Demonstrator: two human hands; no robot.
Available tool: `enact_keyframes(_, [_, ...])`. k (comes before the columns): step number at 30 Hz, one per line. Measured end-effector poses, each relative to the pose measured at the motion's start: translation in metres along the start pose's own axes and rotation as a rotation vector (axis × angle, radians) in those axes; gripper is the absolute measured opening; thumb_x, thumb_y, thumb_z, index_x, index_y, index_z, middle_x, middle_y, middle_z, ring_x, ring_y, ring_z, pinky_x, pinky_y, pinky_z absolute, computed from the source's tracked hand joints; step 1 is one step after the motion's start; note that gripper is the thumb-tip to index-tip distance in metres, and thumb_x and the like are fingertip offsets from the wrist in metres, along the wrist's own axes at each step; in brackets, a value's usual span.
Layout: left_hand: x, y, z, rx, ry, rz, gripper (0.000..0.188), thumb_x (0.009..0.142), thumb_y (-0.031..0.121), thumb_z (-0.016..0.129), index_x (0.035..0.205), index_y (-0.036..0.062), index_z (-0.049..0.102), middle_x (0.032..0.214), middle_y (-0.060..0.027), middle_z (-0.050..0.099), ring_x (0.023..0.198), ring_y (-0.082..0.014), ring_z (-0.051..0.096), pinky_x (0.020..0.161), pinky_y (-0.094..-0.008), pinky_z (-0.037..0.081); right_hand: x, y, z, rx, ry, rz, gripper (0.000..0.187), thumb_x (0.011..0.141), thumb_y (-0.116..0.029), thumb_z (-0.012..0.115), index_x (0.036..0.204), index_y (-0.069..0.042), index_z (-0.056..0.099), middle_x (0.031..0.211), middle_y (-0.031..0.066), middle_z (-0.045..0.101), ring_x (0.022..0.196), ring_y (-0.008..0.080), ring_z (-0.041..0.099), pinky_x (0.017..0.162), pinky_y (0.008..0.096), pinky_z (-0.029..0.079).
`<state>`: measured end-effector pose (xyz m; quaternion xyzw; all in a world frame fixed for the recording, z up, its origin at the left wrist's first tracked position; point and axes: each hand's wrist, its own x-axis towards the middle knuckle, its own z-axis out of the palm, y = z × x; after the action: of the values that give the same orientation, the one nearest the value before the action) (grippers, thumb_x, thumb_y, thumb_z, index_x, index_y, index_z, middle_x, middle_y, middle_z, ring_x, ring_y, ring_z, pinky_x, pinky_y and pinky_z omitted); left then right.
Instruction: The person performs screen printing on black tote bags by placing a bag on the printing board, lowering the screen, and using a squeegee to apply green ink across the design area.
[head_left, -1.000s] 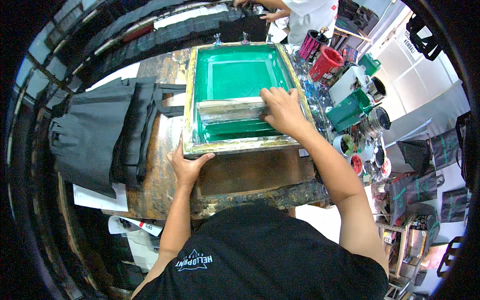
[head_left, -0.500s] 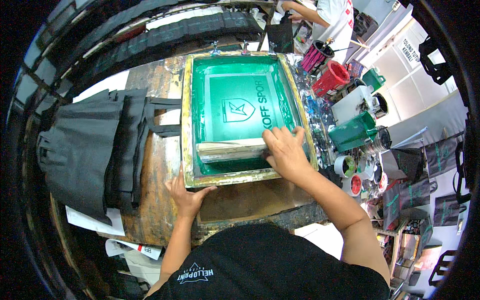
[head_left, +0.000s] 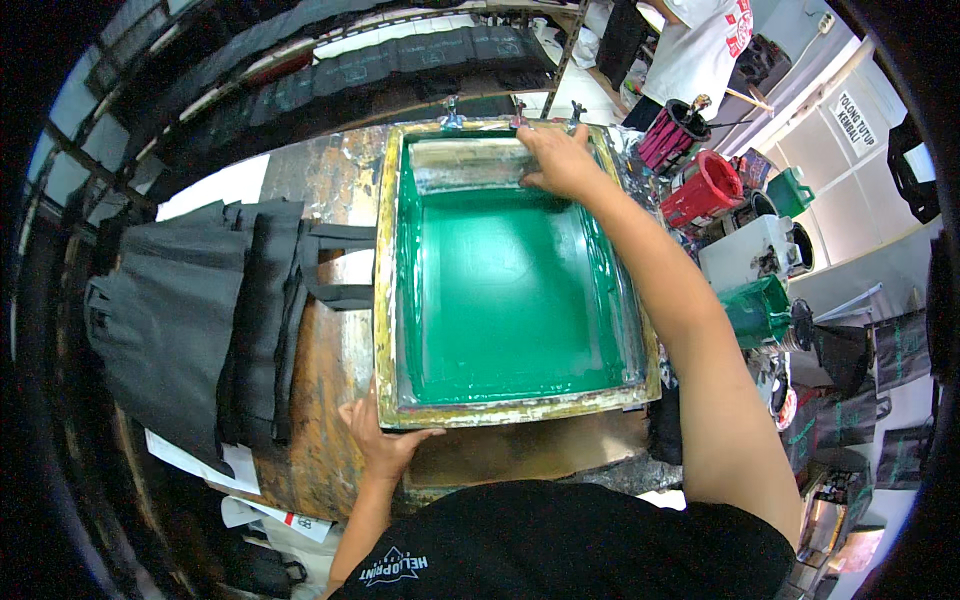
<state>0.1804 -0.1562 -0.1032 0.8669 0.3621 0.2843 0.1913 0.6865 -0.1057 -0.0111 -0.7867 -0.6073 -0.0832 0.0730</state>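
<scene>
A screen printing frame [head_left: 384,300] with a yellowed, ink-stained rim lies on the worktable, its mesh [head_left: 500,300] coated in wet green ink. At its far end, my right hand [head_left: 562,162] is closed around the right end of a wide squeegee [head_left: 460,160]. That arm reaches across the frame's right side. My left hand [head_left: 385,440] grips the near left corner, thumb along the front edge; some of its fingers are hidden. Left of the frame rests a stack of black fabric bags [head_left: 190,300], with bag handles [head_left: 345,238] reaching the frame's side.
Clamps [head_left: 453,113] hold the frame's far edge. Along the right stand a red bucket [head_left: 700,190], a green container [head_left: 757,310] and a whitish jug [head_left: 735,250]. Another person [head_left: 690,60] stands at the far right. Dark bags [head_left: 400,65] line a rack behind.
My right hand has moved the squeegee from the frame's near end to its far end. Green ink now covers the dark design that showed on the mesh. My left hand stays at the corner.
</scene>
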Motion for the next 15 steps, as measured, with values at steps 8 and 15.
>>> enact_keyframes(8, [0.002,0.012,-0.010,0.080,-0.038,-0.144,0.113,0.046,0.071,0.095,0.138,0.0113,0.070,0.102,-0.0096,0.043,0.105,-0.0331,0.046,0.096,-0.0504,0.034,0.083,0.026,0.009,0.029,-0.250,-0.019,0.072,0.073,-0.035,0.095,0.130,-0.013,0.058,0.135,0.0096,0.071,0.133,0.0352,0.062,0.106,0.0737,0.035])
enact_keyframes(15, [0.057,0.017,-0.029,0.001,-0.025,0.054,0.123,0.054,0.080,0.088,0.148,0.0050,0.062,0.116,-0.0165,0.052,0.114,-0.0349,0.049,0.102,-0.0536,0.037,0.041,0.014,0.001,-0.023,0.186,-0.042,0.061,0.077,-0.027,0.090,0.126,-0.014,0.056,0.115,0.0053,0.067,0.118,0.0303,0.064,0.090,0.0581,0.039])
